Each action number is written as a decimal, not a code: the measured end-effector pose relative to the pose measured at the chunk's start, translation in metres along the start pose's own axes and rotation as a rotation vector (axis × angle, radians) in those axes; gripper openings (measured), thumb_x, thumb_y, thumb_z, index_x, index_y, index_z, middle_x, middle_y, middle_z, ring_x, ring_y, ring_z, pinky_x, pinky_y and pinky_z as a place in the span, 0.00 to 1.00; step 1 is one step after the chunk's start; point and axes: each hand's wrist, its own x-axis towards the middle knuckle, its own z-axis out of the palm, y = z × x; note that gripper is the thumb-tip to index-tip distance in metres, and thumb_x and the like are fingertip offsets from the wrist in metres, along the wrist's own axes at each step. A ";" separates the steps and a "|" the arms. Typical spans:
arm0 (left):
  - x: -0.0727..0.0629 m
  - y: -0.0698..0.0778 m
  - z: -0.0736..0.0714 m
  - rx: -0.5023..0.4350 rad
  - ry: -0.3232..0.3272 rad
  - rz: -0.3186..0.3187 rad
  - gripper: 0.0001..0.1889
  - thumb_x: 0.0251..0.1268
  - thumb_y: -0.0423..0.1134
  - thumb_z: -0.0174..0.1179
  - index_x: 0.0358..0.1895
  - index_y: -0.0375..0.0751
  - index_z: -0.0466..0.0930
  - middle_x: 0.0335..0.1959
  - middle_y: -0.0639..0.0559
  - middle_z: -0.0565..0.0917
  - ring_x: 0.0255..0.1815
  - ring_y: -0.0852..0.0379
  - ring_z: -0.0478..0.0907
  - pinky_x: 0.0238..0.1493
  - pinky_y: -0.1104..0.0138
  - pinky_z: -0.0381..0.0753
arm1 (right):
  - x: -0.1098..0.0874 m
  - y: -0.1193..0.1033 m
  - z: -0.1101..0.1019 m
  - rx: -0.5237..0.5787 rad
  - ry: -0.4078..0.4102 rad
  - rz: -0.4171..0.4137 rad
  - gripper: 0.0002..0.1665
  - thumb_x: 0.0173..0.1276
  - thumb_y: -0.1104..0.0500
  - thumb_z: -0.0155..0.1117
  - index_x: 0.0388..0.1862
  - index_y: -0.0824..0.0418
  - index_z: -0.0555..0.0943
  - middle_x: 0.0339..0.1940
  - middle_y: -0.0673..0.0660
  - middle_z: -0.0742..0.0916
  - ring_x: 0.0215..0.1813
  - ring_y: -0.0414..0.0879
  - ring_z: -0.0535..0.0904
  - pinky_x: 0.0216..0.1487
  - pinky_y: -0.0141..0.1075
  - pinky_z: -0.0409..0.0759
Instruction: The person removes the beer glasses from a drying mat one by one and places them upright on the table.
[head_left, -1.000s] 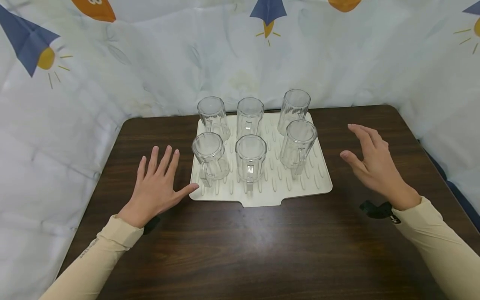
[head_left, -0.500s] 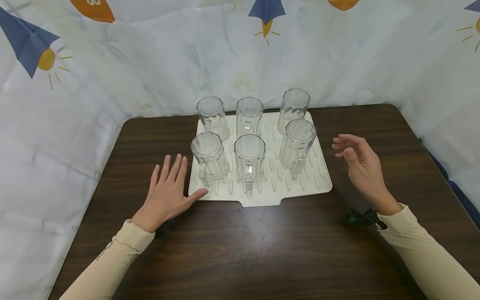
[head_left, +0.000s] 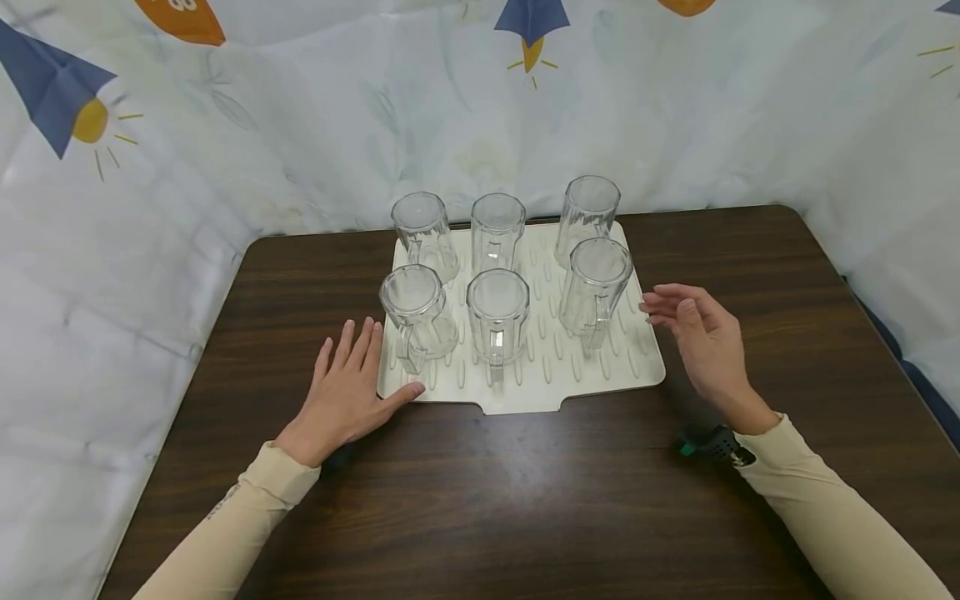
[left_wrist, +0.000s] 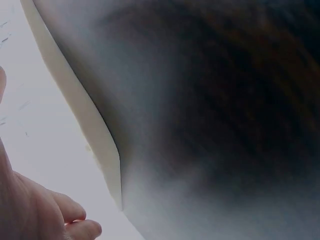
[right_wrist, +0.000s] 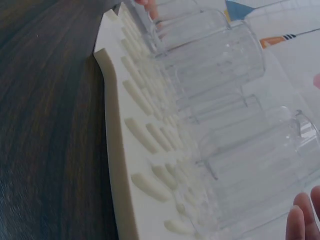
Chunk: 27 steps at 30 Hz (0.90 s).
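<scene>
Several clear glass mugs stand on a cream ridged drying mat (head_left: 525, 402) in the head view. My left hand (head_left: 341, 408) lies flat with fingers extended beside the mat's left edge; its thumb overlaps the front left corner, close to the front left mug (head_left: 429, 329). To the right, my right hand (head_left: 705, 342) holds nothing. Its loosely bent fingers reach the mat's right edge, a short gap from the front right mug (head_left: 596, 292). The front middle mug (head_left: 498, 317) sits between the hands, out of their reach. In the right wrist view, fingertips (right_wrist: 296, 222) show near a mug (right_wrist: 260, 165).
The dark wood table (head_left: 517, 500) extends in front of the mat and to both sides. A printed white cloth (head_left: 315, 125) hangs behind the table's back edge. Three more mugs, such as the back right one (head_left: 588, 208), form the rear row.
Both hands have moved inward toward the mat, the left to the right and slightly nearer me, the right to the left. The right fingers have bent more. Mugs and mat stay put.
</scene>
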 end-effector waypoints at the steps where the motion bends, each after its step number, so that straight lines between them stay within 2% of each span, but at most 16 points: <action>1: 0.000 0.000 0.001 0.000 -0.004 0.000 0.60 0.66 0.79 0.49 0.85 0.36 0.41 0.87 0.37 0.45 0.88 0.34 0.37 0.84 0.35 0.37 | -0.001 0.001 0.002 0.007 -0.003 0.003 0.23 0.83 0.58 0.53 0.62 0.78 0.76 0.53 0.54 0.91 0.56 0.43 0.88 0.59 0.30 0.85; 9: 0.001 0.002 0.004 -0.015 -0.038 0.000 0.60 0.67 0.78 0.49 0.85 0.36 0.40 0.87 0.37 0.43 0.88 0.34 0.35 0.84 0.35 0.36 | -0.005 0.007 0.015 0.001 -0.008 0.042 0.25 0.82 0.58 0.54 0.61 0.82 0.75 0.51 0.53 0.92 0.55 0.43 0.89 0.58 0.31 0.86; 17: 0.003 0.002 0.007 -0.001 -0.057 0.008 0.60 0.67 0.79 0.48 0.85 0.36 0.40 0.87 0.37 0.43 0.89 0.34 0.35 0.85 0.36 0.37 | -0.004 0.013 0.024 0.085 -0.056 0.029 0.22 0.83 0.60 0.53 0.60 0.80 0.77 0.53 0.56 0.91 0.55 0.45 0.89 0.58 0.32 0.87; 21: 0.004 0.004 0.006 0.005 -0.056 0.017 0.60 0.67 0.78 0.49 0.85 0.35 0.42 0.87 0.36 0.45 0.88 0.34 0.36 0.84 0.36 0.39 | -0.004 0.014 0.027 0.071 -0.067 0.041 0.22 0.83 0.60 0.52 0.60 0.80 0.77 0.53 0.54 0.91 0.55 0.43 0.89 0.58 0.32 0.87; 27: 0.005 0.006 0.005 0.028 -0.070 0.024 0.59 0.68 0.77 0.49 0.84 0.33 0.44 0.87 0.35 0.47 0.88 0.33 0.39 0.84 0.35 0.41 | -0.004 0.016 0.029 0.033 -0.075 0.061 0.24 0.84 0.61 0.50 0.60 0.84 0.75 0.52 0.51 0.90 0.55 0.40 0.88 0.58 0.31 0.87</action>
